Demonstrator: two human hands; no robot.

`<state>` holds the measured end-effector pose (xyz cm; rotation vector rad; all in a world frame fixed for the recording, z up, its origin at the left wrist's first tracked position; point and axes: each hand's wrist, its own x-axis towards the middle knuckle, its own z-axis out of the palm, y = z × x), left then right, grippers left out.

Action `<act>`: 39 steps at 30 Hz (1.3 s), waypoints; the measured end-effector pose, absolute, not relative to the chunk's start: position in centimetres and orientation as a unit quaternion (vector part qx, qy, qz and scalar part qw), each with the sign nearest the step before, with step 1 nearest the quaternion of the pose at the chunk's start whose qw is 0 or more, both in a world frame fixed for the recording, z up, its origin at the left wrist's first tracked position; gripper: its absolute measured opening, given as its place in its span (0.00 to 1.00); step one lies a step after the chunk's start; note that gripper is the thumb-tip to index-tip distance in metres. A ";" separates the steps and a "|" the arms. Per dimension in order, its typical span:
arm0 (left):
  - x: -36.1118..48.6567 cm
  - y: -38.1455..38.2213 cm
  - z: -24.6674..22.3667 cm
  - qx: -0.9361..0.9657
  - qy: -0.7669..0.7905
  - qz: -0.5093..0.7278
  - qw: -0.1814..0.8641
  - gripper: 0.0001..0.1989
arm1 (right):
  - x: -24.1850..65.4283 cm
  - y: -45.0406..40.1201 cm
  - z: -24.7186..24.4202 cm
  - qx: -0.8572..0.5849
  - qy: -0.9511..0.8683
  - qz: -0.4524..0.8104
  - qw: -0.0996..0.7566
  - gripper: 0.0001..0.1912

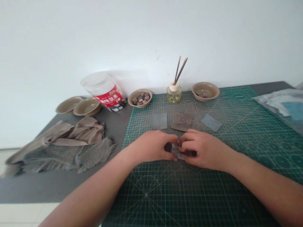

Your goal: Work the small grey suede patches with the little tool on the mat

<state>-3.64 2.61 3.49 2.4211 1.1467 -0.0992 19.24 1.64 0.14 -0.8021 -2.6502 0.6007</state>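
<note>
Over the green cutting mat (pixel 151 201), my left hand (pixel 157 145) and my right hand (pixel 201 147) meet at a small grey sheet (pixel 175 151). My left thumb and fingers curve around its left side, gripping its edge. The fingers of my right hand are bent together on its right part; a small piece may be pinched there, but it is too hidden to name. Just beyond the hands lie a grey sheet (pixel 160 121), a brown sheet with a handwritten number (pixel 181 122) and a blue-grey sheet (pixel 211 122).
A bowl of small stones (pixel 140 104), a reed diffuser (pixel 174 94) and another bowl (pixel 205 96) line the wall. At left are a red-labelled tub (pixel 109 97), two bowls and crumpled cloths (pixel 78 138). A plastic bag (pixel 284 104) lies at right.
</note>
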 end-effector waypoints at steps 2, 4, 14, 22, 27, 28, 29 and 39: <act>-3.7 2.6 3.5 0.879 0.417 -0.037 0.229 0.18 | 19.2 1.6 0.1 -0.286 -0.922 0.210 0.153 0.04; -3.7 2.6 3.5 0.879 0.417 -0.037 0.230 0.18 | 19.1 1.5 0.1 -0.295 -0.919 0.214 0.149 0.05; -3.7 2.5 3.4 0.878 0.419 -0.032 0.230 0.17 | 19.2 1.3 0.2 -0.307 -0.915 0.221 0.141 0.04; -3.7 2.6 3.3 0.877 0.420 -0.035 0.229 0.17 | 19.2 1.4 0.2 -0.329 -0.910 0.215 0.136 0.05; -3.6 2.5 3.2 0.878 0.419 -0.033 0.230 0.17 | 19.5 1.5 0.2 -0.331 -0.907 0.224 0.133 0.04; -3.6 2.5 3.1 0.878 0.419 -0.033 0.230 0.16 | 19.5 1.5 0.2 -0.331 -0.907 0.226 0.132 0.03; -3.7 2.5 3.1 0.879 0.418 -0.033 0.229 0.16 | 19.5 1.5 0.3 -0.331 -0.906 0.230 0.130 0.03; -3.6 2.5 3.3 0.882 0.421 -0.039 0.209 0.17 | 19.6 1.4 0.8 -0.347 -0.897 0.250 0.110 0.02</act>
